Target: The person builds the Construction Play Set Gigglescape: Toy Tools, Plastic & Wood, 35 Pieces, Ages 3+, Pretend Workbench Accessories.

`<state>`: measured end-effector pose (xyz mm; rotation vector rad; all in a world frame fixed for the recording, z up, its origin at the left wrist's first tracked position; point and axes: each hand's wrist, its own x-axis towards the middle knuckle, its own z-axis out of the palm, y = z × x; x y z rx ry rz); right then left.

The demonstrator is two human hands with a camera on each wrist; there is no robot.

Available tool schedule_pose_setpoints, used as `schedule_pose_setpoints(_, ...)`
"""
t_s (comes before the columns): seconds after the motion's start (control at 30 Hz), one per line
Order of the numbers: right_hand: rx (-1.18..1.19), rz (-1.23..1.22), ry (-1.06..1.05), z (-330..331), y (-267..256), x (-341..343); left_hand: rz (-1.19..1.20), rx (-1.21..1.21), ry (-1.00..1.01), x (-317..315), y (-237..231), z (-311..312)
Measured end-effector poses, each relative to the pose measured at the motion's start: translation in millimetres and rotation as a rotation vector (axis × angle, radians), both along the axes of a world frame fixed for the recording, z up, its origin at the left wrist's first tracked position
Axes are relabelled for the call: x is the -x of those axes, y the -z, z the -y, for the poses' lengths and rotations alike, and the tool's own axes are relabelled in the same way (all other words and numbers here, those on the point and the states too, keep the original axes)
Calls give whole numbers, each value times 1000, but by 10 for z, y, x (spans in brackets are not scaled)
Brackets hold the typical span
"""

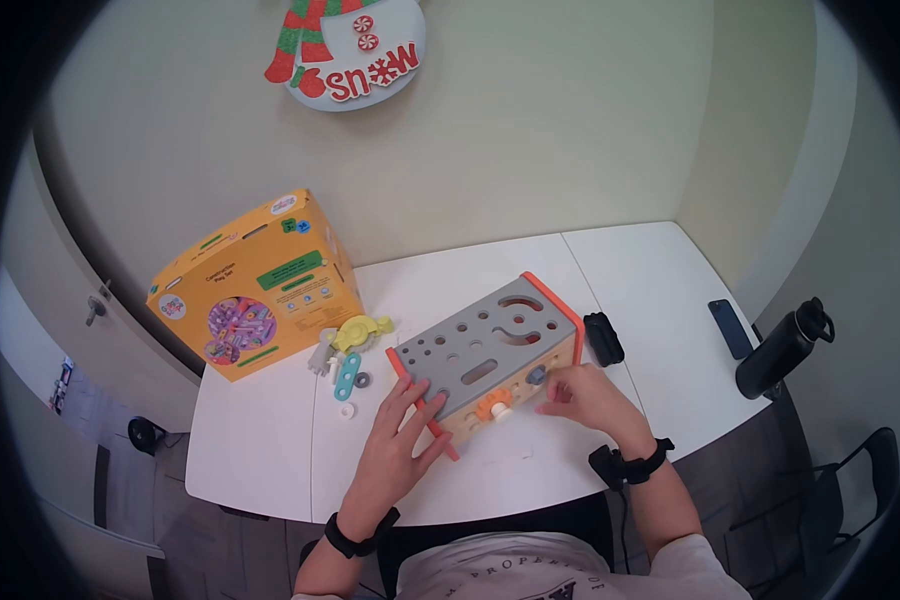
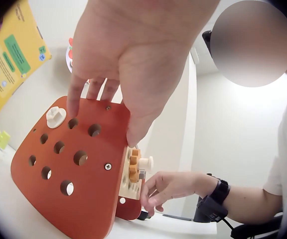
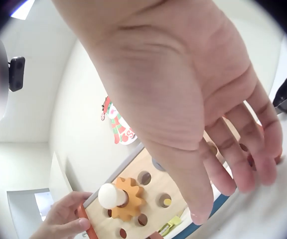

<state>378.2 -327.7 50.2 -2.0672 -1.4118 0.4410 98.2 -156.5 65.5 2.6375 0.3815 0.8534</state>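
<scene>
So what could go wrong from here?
The white peg sticks out from the orange gear, so the right hand beside it might knock it. The left hand steadies only one end of the toy bench, so a hard push at the other end could swing it round. The gray ring lies loose behind that bench and might get nudged away.

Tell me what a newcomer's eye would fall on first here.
Probably the large yellow cardboard box, standing at the left of the white table. Then the grey-topped toy workbench with red end panels, held by the left hand. Above, a snowman decoration with a striped scarf on the pale wall.
</scene>
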Motion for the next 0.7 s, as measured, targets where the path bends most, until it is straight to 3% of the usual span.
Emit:
schedule_pose_setpoints(0.33,343,-241,-321,-82,366,71,-22,33,27,7,-4,-25)
schedule_pose_setpoints(0.53,374,-125,-315,-76,238,149,-21,21,19,12,-33,-65)
schedule_pose_setpoints(0.7,311,-182,-339,-54,-15,280,-59,74,29,101,-143,-168)
